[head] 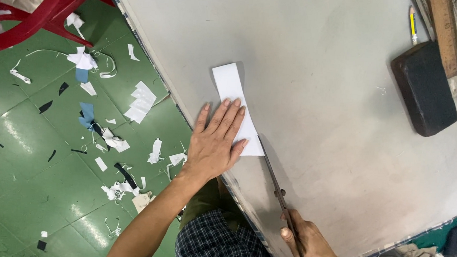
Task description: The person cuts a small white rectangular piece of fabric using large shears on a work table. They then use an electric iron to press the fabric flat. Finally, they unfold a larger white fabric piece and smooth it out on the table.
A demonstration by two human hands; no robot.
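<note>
Pressing your left hand (214,143) flat, fingers spread, on the white strip (236,108), your right hand (313,247) gripped scissors (280,192).

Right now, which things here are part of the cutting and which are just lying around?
In use:
left hand, pressing flat on the white strip
right hand, holding the scissors
grey table

Lying about:
black block
wooden ruler
yellow pencil
scraps on the green floor
red chair
</note>
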